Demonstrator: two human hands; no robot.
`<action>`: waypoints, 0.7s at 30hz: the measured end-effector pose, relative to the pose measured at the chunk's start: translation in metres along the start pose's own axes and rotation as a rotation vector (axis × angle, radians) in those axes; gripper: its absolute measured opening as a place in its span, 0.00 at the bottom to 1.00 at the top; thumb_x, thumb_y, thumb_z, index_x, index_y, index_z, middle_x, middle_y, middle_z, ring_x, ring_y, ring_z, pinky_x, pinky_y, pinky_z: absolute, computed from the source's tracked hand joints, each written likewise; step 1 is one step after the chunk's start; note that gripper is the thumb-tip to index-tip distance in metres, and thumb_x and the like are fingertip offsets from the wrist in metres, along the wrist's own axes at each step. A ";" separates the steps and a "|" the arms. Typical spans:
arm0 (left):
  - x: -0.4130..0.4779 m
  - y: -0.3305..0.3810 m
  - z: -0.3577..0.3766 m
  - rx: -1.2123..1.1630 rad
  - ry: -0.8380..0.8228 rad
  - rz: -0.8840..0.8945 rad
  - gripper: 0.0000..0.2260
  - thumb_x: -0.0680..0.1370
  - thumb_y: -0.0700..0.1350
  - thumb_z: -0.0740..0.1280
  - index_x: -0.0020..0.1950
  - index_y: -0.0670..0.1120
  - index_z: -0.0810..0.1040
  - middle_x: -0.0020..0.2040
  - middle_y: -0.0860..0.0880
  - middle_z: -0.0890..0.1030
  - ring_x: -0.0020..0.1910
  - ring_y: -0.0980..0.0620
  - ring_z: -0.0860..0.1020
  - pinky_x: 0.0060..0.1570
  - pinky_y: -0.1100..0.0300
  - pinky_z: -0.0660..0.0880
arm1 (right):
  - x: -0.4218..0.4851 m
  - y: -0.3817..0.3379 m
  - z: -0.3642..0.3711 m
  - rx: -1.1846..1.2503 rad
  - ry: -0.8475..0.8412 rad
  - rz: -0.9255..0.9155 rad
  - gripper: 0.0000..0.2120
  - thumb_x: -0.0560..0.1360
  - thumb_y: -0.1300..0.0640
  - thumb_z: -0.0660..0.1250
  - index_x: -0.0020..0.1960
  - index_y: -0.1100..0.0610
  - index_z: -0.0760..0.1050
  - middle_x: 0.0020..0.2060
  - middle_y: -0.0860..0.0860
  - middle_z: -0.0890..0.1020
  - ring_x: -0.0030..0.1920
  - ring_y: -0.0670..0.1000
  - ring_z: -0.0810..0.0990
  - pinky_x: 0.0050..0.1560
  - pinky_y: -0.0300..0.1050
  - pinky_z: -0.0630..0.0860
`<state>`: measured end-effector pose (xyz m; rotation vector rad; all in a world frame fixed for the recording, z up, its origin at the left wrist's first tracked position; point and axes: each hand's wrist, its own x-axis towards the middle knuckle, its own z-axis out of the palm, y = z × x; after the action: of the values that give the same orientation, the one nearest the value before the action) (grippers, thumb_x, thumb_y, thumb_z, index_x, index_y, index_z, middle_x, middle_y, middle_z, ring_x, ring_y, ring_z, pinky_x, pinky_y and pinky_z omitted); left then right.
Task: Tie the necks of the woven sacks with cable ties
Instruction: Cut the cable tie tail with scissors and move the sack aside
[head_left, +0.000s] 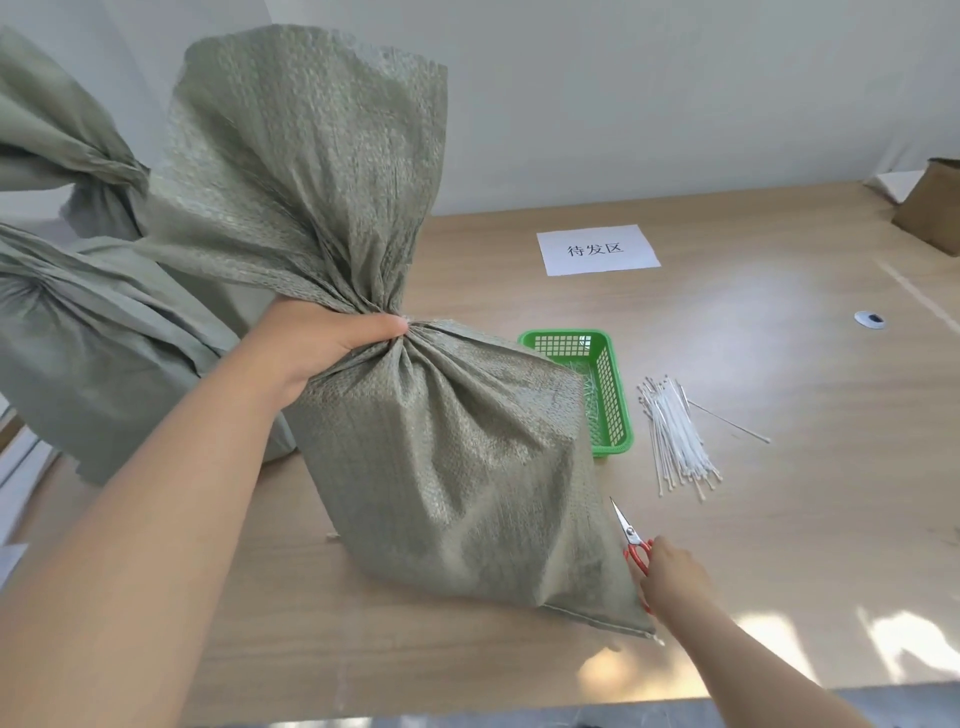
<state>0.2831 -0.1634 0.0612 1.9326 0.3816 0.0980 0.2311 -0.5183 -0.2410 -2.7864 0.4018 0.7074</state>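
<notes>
Fingers of the left hand (332, 345) are clamped around the gathered neck of the woven sack (457, 467), stood upright on the tabletop (779, 519). Red scissors (636, 545) are gripped by the right hand (672, 577). Soft, crumpling cloth is judged best cinched at that neck; cable ties (678, 439) lie nearby.

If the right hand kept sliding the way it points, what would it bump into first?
The right hand already grips the red-handled scissors, blades pointing up-left. Going on, it would likely meet the grey-green woven sack beside it first, though depth is unclear.
</notes>
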 end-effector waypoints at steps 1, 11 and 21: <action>0.000 0.000 0.000 -0.002 0.005 -0.003 0.11 0.68 0.44 0.81 0.43 0.52 0.81 0.42 0.59 0.82 0.39 0.65 0.80 0.41 0.67 0.75 | 0.000 -0.001 0.003 -0.002 0.006 -0.008 0.10 0.81 0.49 0.58 0.48 0.55 0.67 0.53 0.57 0.82 0.55 0.59 0.81 0.43 0.45 0.69; 0.001 -0.005 -0.002 -0.008 0.022 -0.012 0.11 0.67 0.45 0.82 0.44 0.50 0.83 0.46 0.57 0.85 0.44 0.62 0.84 0.49 0.63 0.78 | 0.011 0.002 0.025 -0.001 0.030 -0.047 0.16 0.82 0.47 0.55 0.53 0.55 0.77 0.50 0.57 0.83 0.52 0.59 0.82 0.42 0.44 0.68; 0.003 -0.012 -0.003 -0.021 0.026 -0.052 0.15 0.65 0.46 0.83 0.48 0.48 0.85 0.49 0.53 0.87 0.50 0.55 0.85 0.60 0.55 0.79 | 0.018 -0.012 -0.003 0.033 0.015 -0.043 0.09 0.77 0.50 0.64 0.52 0.56 0.75 0.54 0.57 0.82 0.54 0.59 0.81 0.46 0.45 0.73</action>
<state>0.2822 -0.1556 0.0509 1.9006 0.4467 0.0932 0.2517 -0.5116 -0.2459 -2.7624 0.3516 0.6638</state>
